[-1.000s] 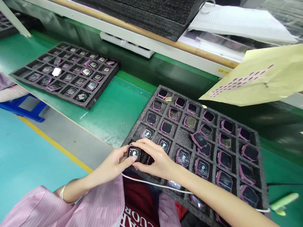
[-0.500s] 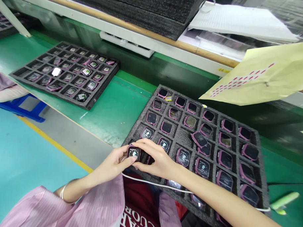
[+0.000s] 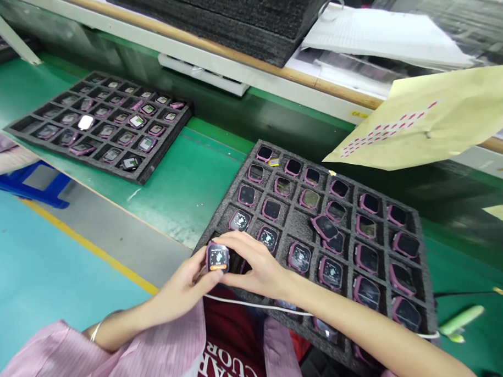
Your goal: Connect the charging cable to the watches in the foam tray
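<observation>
In the head view, 1 watch (image 3: 219, 257) is held between the left grip (image 3: 182, 288) and the right grip (image 3: 262, 268), and both are clamped on it. The left thumb presses near the lower edge, while the left fingers sit behind the left side, mostly hidden. The right fingers reach over the upper edge and the right thumb meets the lower right corner. So the watch lies ahead and to the right of the left grip, and left of the right grip, at the tips of both.

Its lit screen faces up toward the wearer, with an orange bar at the bottom; its long axis seems to run away from the body. It is above the near left corner of the tray (image 3: 226, 210), and of the 2 grips the right is nearer the tray's rows of watches.

A white cable (image 3: 258, 306) passes below the right grip and disappears behind the left; whether it meets the watch is hidden. Farther left, a second tray (image 3: 164, 140) rests on the green tabletop (image 3: 194, 164), well apart from both grips.
</observation>
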Demonstrator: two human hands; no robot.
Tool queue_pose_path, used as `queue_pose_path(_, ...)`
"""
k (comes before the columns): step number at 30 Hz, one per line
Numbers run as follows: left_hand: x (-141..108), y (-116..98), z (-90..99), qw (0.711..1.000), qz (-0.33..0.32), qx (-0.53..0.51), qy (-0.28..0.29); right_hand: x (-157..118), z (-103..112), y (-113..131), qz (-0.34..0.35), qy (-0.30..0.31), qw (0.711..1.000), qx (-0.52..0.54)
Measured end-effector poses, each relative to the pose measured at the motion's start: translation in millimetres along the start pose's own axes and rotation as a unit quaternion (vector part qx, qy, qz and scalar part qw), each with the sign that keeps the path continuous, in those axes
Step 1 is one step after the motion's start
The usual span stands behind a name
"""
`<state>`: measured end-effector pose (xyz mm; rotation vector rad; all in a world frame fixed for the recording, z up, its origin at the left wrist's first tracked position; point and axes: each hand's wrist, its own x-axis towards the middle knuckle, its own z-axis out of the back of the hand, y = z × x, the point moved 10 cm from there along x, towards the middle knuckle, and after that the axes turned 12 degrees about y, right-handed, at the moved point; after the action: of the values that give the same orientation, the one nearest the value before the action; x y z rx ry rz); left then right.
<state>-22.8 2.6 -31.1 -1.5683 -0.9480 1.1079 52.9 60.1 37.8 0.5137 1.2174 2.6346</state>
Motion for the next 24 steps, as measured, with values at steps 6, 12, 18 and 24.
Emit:
queue_pose_path(6, -44.7, 25.3, 20.9, 0.976, -0.092, -0.109, -0.167, 0.6, 1.7, -7.3, -0.08, -0.037, 0.994, -0.068)
queue_pose_path(12, -47.7, -11.0, 9.7, 0.965, -0.222, -0.112, -0.085, -0.1, -8.4, 9.2, -0.095, 0.096, 0.965, -0.225)
queue_pose_path(18, -29.9, -17.6, 0.4, 0.977, -0.188, -0.09, -0.031, -42.6, 41.2, -21.6, -0.208, 0.02, 0.959, -0.192)
queue_pose_path(24, -6.7, -29.3, -15.2, 0.985, -0.164, -0.049, 0.002, -53.9, 32.1, -37.1, -0.22, 0.059, 0.949, -0.218)
